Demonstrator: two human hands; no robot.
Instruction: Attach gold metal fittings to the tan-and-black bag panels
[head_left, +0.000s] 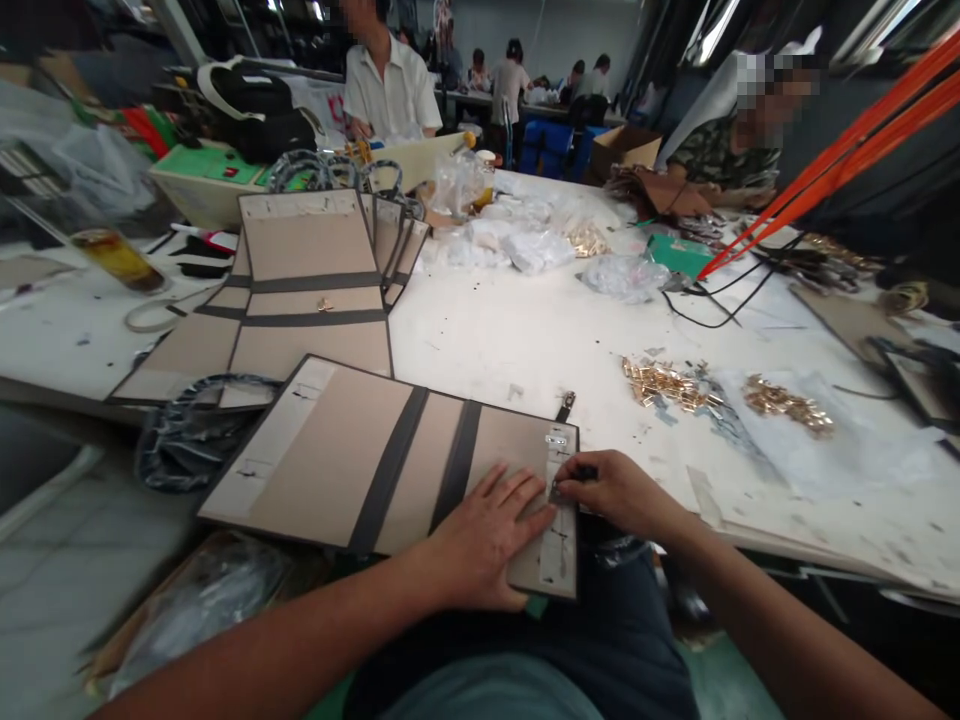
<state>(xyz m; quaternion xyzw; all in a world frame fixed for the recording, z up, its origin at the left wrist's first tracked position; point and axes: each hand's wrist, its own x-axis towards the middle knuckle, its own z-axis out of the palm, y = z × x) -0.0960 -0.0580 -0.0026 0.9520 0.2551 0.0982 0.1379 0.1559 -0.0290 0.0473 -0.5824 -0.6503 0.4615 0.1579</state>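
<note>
A tan bag panel (pixel 360 450) with two dark straps lies across my lap and the table's near edge. My left hand (pixel 487 535) rests flat on its right part, fingers spread. My right hand (pixel 611 490) is pinched at the panel's pale right border, fingertips closed on a small dark piece I cannot make out. A small metal fitting (pixel 556 439) sits on the border just above the fingers. A dark strap tab (pixel 565 406) sticks out past the panel's top corner.
A stack of similar panels (pixel 300 290) lies at the left. Two heaps of gold metal fittings (pixel 667 383) (pixel 787 402) lie on the white table (pixel 510 330) at right. Plastic bags, orange straps (pixel 840 150) and black cords sit farther back. Other people sit at the far side.
</note>
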